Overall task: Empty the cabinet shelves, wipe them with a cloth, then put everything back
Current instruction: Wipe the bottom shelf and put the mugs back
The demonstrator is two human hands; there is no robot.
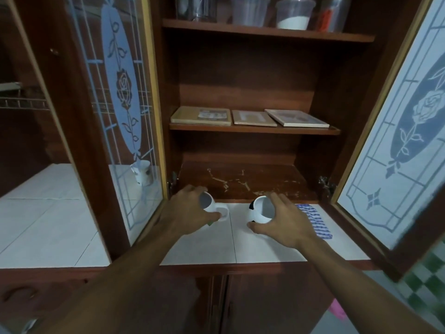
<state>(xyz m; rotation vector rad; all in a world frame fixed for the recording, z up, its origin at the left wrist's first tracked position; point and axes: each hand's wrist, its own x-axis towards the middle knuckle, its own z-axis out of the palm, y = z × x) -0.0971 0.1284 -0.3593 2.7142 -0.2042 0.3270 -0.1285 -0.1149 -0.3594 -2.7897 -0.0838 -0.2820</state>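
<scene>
My left hand (185, 210) grips a white mug (212, 206) by its rim and side, just above the white tiled counter (216, 247). My right hand (286, 220) holds a round white-and-black mug (261, 212), fingers curled around its rim and body. Both mugs sit at the front edge of the bare bottom shelf (243, 182), whose brown surface is scratched. A blue-and-white striped cloth (315, 220) lies on the counter right of my right hand. Three flat picture frames (250, 116) lie on the middle shelf.
Both glass cabinet doors stand open: the left door (120, 104) and the right door (404, 145). Plastic containers (293, 13) fill the top shelf. Another mug (142, 172) shows through the left door's glass. Lower cabinet doors (240, 304) are below the counter.
</scene>
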